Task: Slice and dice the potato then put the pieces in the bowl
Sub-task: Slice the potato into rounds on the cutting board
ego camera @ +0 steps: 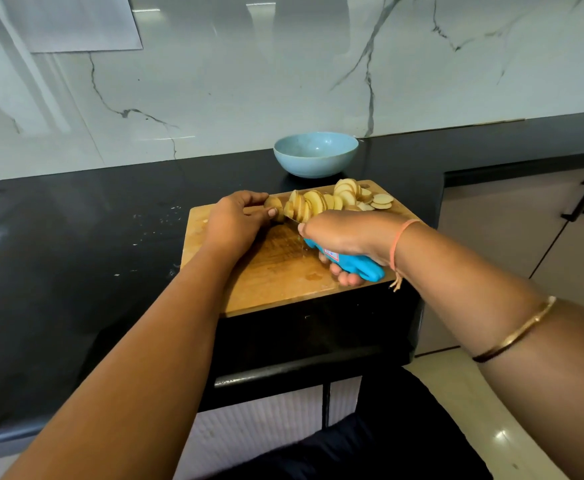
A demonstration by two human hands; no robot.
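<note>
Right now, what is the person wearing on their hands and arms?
Both forearms are bare, with no sleeves in view and no gloves. The left hand and its arm wear nothing. The right hand has a thin orange thread tied round its wrist, a frayed end dangling. Higher up that forearm sits a slim gold-coloured bangle.

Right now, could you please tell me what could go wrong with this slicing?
The left hand pinches only a small potato end, its fingers right beside the knife, so a slip could nick them. Loose slices crowd the far right corner of the cutting board and might slide onto the counter.
</note>
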